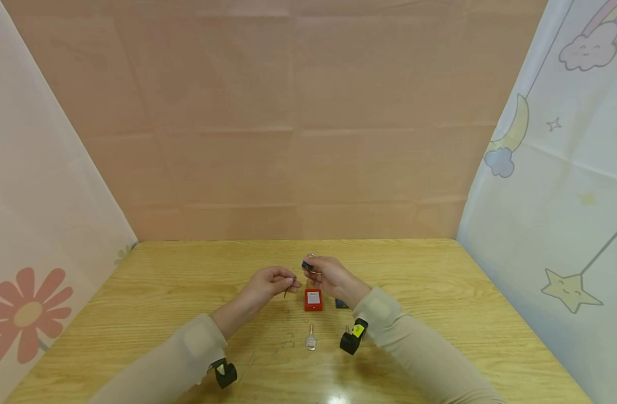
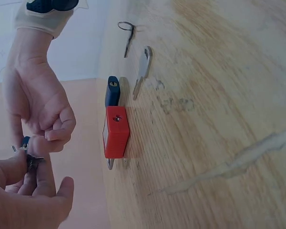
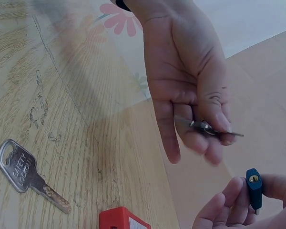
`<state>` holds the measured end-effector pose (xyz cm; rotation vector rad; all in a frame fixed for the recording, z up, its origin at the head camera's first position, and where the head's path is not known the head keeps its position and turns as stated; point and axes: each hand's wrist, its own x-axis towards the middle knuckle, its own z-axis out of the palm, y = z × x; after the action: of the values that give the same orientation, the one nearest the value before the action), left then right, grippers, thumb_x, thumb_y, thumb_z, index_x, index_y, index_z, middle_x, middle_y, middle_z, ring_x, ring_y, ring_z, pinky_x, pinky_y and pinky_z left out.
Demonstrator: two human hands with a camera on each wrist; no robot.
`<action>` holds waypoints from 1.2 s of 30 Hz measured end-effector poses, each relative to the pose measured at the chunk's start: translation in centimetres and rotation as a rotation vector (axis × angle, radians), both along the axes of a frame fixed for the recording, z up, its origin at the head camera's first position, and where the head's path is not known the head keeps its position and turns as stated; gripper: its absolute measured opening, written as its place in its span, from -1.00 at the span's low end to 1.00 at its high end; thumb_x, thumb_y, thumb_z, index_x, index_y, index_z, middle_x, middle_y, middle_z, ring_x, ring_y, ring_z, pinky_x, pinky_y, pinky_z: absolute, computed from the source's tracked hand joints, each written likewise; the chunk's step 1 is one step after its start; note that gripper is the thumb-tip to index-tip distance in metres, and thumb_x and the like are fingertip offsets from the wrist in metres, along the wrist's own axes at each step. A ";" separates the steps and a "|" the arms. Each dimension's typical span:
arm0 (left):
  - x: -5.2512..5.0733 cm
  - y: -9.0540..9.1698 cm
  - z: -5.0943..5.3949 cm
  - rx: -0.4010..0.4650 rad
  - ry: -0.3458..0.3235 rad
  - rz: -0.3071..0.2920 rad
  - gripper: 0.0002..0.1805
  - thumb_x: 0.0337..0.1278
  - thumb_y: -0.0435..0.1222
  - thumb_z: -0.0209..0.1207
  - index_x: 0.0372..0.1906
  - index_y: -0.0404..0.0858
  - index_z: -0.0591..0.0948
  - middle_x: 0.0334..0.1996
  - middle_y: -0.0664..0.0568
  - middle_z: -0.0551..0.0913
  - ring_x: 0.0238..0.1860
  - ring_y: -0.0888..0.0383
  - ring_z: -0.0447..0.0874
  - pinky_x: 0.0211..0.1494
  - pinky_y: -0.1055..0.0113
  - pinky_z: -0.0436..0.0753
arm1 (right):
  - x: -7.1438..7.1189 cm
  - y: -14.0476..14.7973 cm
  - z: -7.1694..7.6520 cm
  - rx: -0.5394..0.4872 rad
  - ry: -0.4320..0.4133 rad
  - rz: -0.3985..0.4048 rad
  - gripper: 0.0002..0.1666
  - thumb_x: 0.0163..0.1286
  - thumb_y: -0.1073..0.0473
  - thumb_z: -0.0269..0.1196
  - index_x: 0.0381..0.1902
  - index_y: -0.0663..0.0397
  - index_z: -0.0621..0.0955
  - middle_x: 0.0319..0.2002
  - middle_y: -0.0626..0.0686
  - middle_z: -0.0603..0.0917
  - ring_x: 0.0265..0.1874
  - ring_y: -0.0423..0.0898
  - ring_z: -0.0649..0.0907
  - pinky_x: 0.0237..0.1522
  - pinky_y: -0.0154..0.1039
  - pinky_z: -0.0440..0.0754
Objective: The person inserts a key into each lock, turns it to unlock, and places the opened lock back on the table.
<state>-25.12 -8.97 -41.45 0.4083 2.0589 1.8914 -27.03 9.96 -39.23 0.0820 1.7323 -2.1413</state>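
Observation:
My left hand (image 1: 270,283) pinches small dark keys (image 3: 207,128) between thumb and fingers; they look blurred in the right wrist view. Close by, my right hand (image 1: 334,278) grips a small blue padlock (image 3: 254,183), its brass keyhole facing the right wrist camera. Both hands are raised above the table, near each other but apart. Below them a red padlock (image 1: 313,300) with a white label rests on the wood. Beside it lies a second blue padlock (image 2: 113,90), partly hidden by the right arm in the head view.
A silver key (image 3: 19,167) stamped "SAFETY LOCKOUT" lies on the table (image 1: 187,314) nearer the person. Further right is another key with a ring (image 2: 128,36), mostly covered by the right wrist camera (image 1: 351,339) in the head view. Cloth walls enclose the table's back and sides.

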 end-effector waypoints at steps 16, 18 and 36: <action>0.5 0.3 1.2 -0.053 0.294 0.156 -0.85 0.19 -0.33 0.26 -0.18 -0.31 0.66 -0.27 -0.01 0.67 -0.22 0.11 0.65 -0.12 0.38 0.62 | 0.0 0.2 -0.1 0.007 0.007 0.003 -0.75 0.54 0.16 0.02 0.00 0.23 0.47 -0.37 -0.06 0.53 -0.36 -0.19 0.56 -0.09 -0.22 0.47; 0.4 0.3 1.2 -0.050 0.280 0.150 -0.84 0.19 -0.33 0.27 -0.17 -0.32 0.67 -0.26 -0.02 0.69 -0.20 0.11 0.67 -0.08 0.35 0.64 | 0.0 0.2 -0.1 0.007 0.008 0.005 -0.74 0.53 0.15 0.02 0.01 0.24 0.47 -0.36 -0.05 0.53 -0.35 -0.18 0.56 -0.06 -0.21 0.47; -0.2 0.9 0.5 -0.021 0.002 0.081 -0.69 0.29 -0.26 0.20 -0.11 -0.48 0.64 -0.27 -0.01 0.70 -0.28 0.19 0.64 0.01 0.13 0.65 | 0.1 0.0 0.0 -0.014 0.006 0.013 -0.73 0.54 0.16 0.02 0.03 0.24 0.46 -0.38 -0.06 0.54 -0.39 -0.21 0.56 -0.10 -0.24 0.49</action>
<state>-25.36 -8.09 -40.96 0.3265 2.1245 1.9144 -26.93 9.93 -39.21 0.0606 1.7160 -2.1468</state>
